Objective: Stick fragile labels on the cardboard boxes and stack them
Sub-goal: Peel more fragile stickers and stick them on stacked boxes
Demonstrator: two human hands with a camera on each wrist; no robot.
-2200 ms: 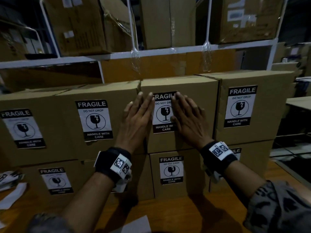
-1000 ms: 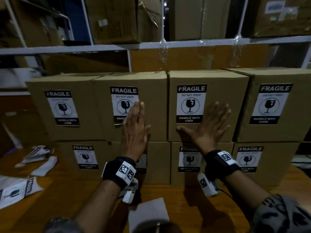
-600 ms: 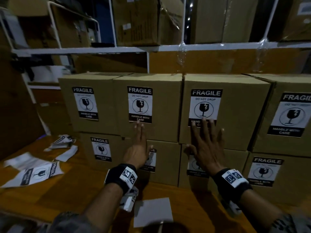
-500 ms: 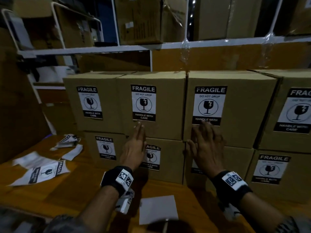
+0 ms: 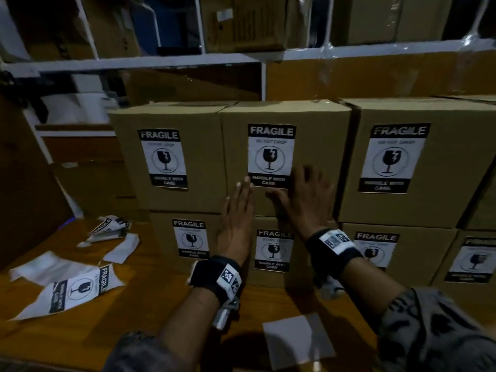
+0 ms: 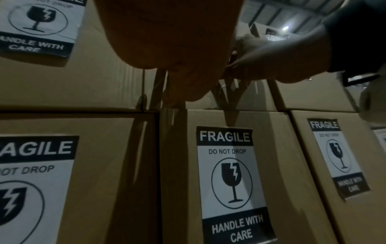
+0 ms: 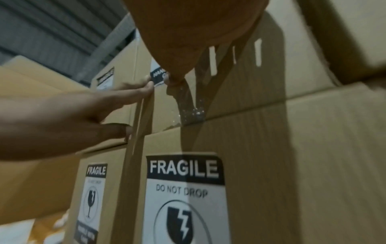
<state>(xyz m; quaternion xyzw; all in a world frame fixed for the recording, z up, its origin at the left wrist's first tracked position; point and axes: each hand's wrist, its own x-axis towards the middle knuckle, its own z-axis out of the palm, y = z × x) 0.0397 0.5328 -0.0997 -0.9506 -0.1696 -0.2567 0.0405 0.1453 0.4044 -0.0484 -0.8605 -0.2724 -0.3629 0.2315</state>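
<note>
Both flat hands, left hand and right hand, press the upper middle box under its label: "FRAGILE, DO NOT DROP, HANDLE WITH CARE".

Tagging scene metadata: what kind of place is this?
Likely a warehouse or packing area: stacked cardboard boxes bearing fragile labels, white metal shelving holding more cartons, and loose labels on a wooden table.

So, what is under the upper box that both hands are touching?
Under the upper box stands a lower box with its own fragile label. The left hand and right hand cover part of the seam between them.
</note>
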